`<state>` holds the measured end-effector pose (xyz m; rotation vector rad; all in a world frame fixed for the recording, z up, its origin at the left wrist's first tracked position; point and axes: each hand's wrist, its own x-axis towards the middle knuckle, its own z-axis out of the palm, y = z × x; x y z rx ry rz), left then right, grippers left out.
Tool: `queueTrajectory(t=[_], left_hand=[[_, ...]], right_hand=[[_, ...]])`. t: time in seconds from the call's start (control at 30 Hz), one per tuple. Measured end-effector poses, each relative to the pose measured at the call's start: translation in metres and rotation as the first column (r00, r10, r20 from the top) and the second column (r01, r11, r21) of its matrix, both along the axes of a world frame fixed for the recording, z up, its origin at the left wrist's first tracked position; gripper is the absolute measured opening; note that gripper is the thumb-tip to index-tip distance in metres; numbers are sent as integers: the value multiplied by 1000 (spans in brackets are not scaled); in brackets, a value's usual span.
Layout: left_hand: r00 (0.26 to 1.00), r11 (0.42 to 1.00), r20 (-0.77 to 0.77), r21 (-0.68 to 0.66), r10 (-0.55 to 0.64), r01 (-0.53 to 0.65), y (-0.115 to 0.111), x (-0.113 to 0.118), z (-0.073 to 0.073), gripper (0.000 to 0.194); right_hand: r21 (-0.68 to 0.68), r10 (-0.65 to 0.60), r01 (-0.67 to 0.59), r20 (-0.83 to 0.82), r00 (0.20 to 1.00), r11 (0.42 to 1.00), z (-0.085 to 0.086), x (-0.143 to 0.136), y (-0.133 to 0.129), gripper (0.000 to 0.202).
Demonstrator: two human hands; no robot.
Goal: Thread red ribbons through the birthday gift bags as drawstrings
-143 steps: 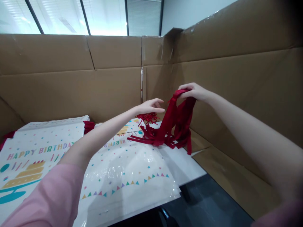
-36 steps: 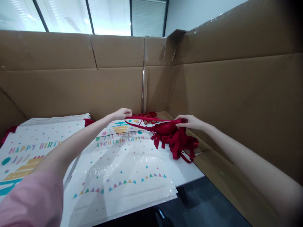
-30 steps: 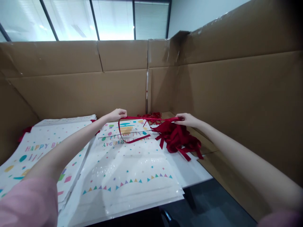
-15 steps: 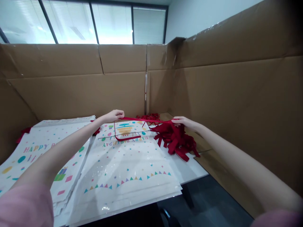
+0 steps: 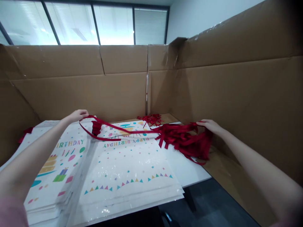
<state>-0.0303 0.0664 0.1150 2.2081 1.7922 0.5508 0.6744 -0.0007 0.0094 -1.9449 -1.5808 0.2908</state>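
Note:
My left hand (image 5: 81, 114) is closed on a red ribbon (image 5: 113, 126), above the stack of printed bags at the left. From there the ribbon runs rightward over the middle stack (image 5: 132, 160) to a tangled bunch of red ribbons (image 5: 182, 137). At the right end of that bunch, my right hand (image 5: 208, 125) pinches part of it and holds it up. A loose ribbon end hangs below my left hand, over the middle stack.
The left bag stack (image 5: 73, 164) lies beside the middle one. A small red ribbon pile (image 5: 151, 119) sits near the back, with more red ribbon (image 5: 25, 134) at the far left. Cardboard walls (image 5: 78, 94) stand at the back and sides.
My left hand has moved left, drawing the ribbon along with it. My right hand has moved right, and the ribbon bunch is now stretched out toward the right.

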Motion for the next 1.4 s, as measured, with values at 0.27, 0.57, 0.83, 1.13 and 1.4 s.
queueTrajectory(t=[0.27, 0.57, 0.83, 1.13, 1.4], left_hand=[[954, 948, 189, -174, -233, 266, -36, 54, 2, 33], [840, 824, 181, -174, -511, 539, -76, 144, 2, 35], [827, 783, 345, -301, -443, 544, -85, 133, -8, 35], [824, 725, 401, -412, -399, 552, -74, 87, -30, 34], [882, 764, 281, -443, -379, 469, -75, 63, -48, 38]], right_hand=[[-43, 17, -3, 340, 940, 999, -4, -77, 25, 42], [239, 838, -806, -228, 496, 542, 43, -327, -4, 41], [112, 798, -891, -505, 330, 439, 26, -336, -9, 49], [-109, 583, -581, -12, 812, 807, 32, -189, 8, 53], [-225, 151, -30, 544, 825, 974, 18, -67, 31, 32]])
